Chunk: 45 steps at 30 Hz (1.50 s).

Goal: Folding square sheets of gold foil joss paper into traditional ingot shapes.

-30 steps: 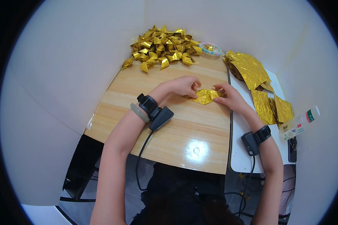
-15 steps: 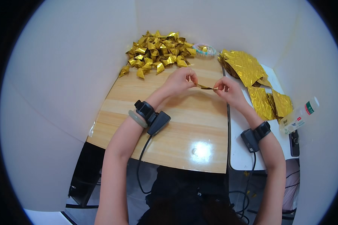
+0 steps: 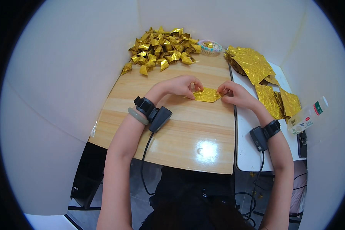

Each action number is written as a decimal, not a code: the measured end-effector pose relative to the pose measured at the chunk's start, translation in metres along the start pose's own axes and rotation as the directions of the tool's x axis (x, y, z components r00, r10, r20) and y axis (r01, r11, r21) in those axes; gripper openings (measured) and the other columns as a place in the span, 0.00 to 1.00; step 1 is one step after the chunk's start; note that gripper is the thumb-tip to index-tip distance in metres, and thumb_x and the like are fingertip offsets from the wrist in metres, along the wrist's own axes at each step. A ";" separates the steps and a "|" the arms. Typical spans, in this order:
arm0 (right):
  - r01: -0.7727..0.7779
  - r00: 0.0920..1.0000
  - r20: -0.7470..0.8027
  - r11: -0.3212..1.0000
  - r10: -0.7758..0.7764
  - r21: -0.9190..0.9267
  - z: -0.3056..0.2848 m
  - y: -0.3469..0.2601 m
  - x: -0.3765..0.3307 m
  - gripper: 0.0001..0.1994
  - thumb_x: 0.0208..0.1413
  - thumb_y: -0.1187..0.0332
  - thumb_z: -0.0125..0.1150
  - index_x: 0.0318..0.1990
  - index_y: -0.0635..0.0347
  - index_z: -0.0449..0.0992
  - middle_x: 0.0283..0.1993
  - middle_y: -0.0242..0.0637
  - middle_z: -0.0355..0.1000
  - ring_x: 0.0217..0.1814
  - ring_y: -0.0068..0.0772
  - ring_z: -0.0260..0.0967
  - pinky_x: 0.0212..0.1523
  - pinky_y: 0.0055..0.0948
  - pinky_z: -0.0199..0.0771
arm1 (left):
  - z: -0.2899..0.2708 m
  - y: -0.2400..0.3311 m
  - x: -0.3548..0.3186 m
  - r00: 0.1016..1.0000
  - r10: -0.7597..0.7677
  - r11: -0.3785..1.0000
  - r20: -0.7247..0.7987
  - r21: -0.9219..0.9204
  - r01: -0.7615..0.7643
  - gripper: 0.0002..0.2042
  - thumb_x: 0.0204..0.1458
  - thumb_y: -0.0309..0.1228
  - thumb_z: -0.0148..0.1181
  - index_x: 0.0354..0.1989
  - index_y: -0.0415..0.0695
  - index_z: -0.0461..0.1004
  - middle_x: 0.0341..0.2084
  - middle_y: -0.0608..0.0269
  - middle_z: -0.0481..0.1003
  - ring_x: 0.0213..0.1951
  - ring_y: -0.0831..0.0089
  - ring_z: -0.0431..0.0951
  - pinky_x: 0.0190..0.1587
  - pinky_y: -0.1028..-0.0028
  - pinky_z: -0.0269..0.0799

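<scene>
Gold foil (image 3: 207, 95) lies flat on the wooden worktop (image 3: 180, 130), mid-far. Left hand (image 3: 184, 85) pinches its left end, right hand (image 3: 234, 92) pinches its right end, fingers closed on the foil. Far: pile of folded gold pieces (image 3: 163, 50), small bowl (image 3: 209, 46) just right of it. Right: stack of gold sheets (image 3: 253, 63), plastic bottle (image 3: 306, 115) at the right edge.

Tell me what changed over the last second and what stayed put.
The gold foil piece went from flat, to lifted edge-on between both hands half a second ago, to flat on the wooden table again, now a longer strip. The left hand and right hand still pinch its ends. The folded gold pile and flat gold sheets stayed put.
</scene>
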State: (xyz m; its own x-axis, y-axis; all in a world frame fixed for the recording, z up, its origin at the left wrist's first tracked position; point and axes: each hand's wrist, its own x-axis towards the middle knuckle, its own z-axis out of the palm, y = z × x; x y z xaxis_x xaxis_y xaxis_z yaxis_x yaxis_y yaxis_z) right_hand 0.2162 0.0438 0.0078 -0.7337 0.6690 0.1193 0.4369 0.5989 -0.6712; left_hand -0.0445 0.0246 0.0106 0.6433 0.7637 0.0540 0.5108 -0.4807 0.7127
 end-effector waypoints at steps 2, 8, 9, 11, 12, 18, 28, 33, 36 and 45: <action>0.094 0.996 0.008 0.992 -0.094 -0.083 0.001 0.000 -0.002 0.14 0.41 0.70 0.59 0.39 0.59 0.71 0.35 0.37 0.65 0.38 0.29 0.64 0.40 0.24 0.65 | -0.001 0.004 0.001 0.999 -0.021 1.000 0.050 0.017 0.020 0.20 0.34 0.29 0.66 0.40 0.42 0.71 0.31 0.66 0.69 0.28 0.80 0.66 0.30 0.79 0.64; 0.189 0.982 0.011 0.972 -0.190 -0.136 0.004 -0.004 -0.001 0.18 0.40 0.60 0.65 0.38 0.58 0.71 0.36 0.37 0.64 0.39 0.32 0.64 0.39 0.27 0.64 | 0.006 0.015 0.003 0.997 -0.047 0.978 0.067 0.207 0.032 0.21 0.31 0.35 0.68 0.37 0.42 0.71 0.32 0.62 0.69 0.30 0.73 0.67 0.34 0.75 0.65; 0.187 0.982 0.009 0.973 -0.188 -0.136 0.005 -0.004 -0.002 0.18 0.40 0.60 0.65 0.38 0.58 0.71 0.36 0.37 0.64 0.39 0.32 0.64 0.39 0.27 0.64 | 0.008 0.018 0.005 0.999 -0.032 0.948 0.033 0.316 0.020 0.20 0.31 0.37 0.68 0.35 0.41 0.72 0.32 0.60 0.70 0.30 0.70 0.68 0.35 0.74 0.65; 0.241 0.967 -0.018 0.941 -0.253 -0.237 0.007 -0.007 -0.001 0.14 0.43 0.61 0.63 0.35 0.59 0.72 0.34 0.37 0.66 0.38 0.36 0.64 0.38 0.30 0.65 | 0.012 0.020 0.004 1.000 0.027 0.928 0.010 0.370 -0.029 0.20 0.32 0.38 0.68 0.33 0.41 0.72 0.32 0.58 0.70 0.31 0.68 0.69 0.35 0.73 0.65; 0.239 0.968 -0.019 0.942 -0.251 -0.234 0.007 -0.007 0.000 0.14 0.43 0.61 0.63 0.35 0.59 0.72 0.34 0.37 0.66 0.38 0.36 0.64 0.38 0.30 0.65 | 0.013 0.021 0.005 0.996 0.089 0.902 -0.011 0.425 -0.076 0.19 0.32 0.39 0.67 0.31 0.41 0.72 0.31 0.56 0.70 0.32 0.66 0.70 0.35 0.72 0.66; 0.255 0.959 -0.042 0.919 -0.280 -0.302 0.008 -0.009 0.001 0.08 0.47 0.66 0.57 0.31 0.60 0.73 0.30 0.38 0.68 0.37 0.40 0.65 0.36 0.33 0.66 | 0.013 0.030 0.004 1.000 -0.019 0.931 -0.008 0.363 0.021 0.16 0.36 0.39 0.63 0.29 0.39 0.73 0.26 0.56 0.72 0.31 0.65 0.72 0.35 0.71 0.68; 0.012 0.980 -0.195 0.999 -0.021 -0.048 0.020 -0.003 0.006 0.09 0.47 0.72 0.56 0.37 0.61 0.70 0.25 0.35 0.70 0.26 0.30 0.67 0.29 0.27 0.66 | 0.011 0.001 0.013 0.968 -0.198 0.979 -0.155 0.010 0.202 0.10 0.43 0.29 0.59 0.34 0.38 0.72 0.24 0.62 0.74 0.28 0.77 0.72 0.32 0.77 0.68; 0.050 0.980 -0.186 0.995 -0.065 -0.081 0.022 0.004 0.009 0.08 0.46 0.72 0.56 0.36 0.60 0.70 0.27 0.35 0.69 0.27 0.29 0.67 0.29 0.26 0.66 | 0.016 -0.007 0.017 0.960 -0.154 0.986 -0.232 0.024 0.164 0.07 0.41 0.25 0.59 0.31 0.40 0.72 0.23 0.64 0.72 0.26 0.78 0.71 0.31 0.76 0.67; 0.174 0.965 -0.174 0.977 -0.194 -0.121 0.019 0.015 0.007 0.08 0.46 0.71 0.56 0.36 0.58 0.70 0.29 0.37 0.67 0.32 0.32 0.67 0.32 0.28 0.67 | 0.019 0.002 0.020 0.972 0.022 0.973 -0.235 0.228 0.033 0.09 0.41 0.22 0.56 0.33 0.43 0.74 0.24 0.63 0.70 0.28 0.73 0.70 0.32 0.73 0.67; 0.047 0.986 -0.140 0.957 -0.091 -0.288 0.001 0.011 0.003 0.08 0.45 0.68 0.58 0.31 0.61 0.69 0.31 0.39 0.68 0.36 0.37 0.66 0.37 0.32 0.66 | 0.022 -0.011 0.015 0.983 0.173 0.938 -0.065 0.316 -0.144 0.21 0.42 0.19 0.49 0.44 0.56 0.74 0.32 0.58 0.65 0.39 0.63 0.64 0.45 0.71 0.61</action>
State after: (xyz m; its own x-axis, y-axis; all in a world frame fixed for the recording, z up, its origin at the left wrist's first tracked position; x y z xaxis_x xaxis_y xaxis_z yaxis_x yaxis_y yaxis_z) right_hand 0.2178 0.0518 -0.0001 -0.6902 0.6669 0.2808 0.5330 0.7311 -0.4260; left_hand -0.0273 0.0320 -0.0120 0.6835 0.6954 0.2219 0.5666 -0.6971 0.4393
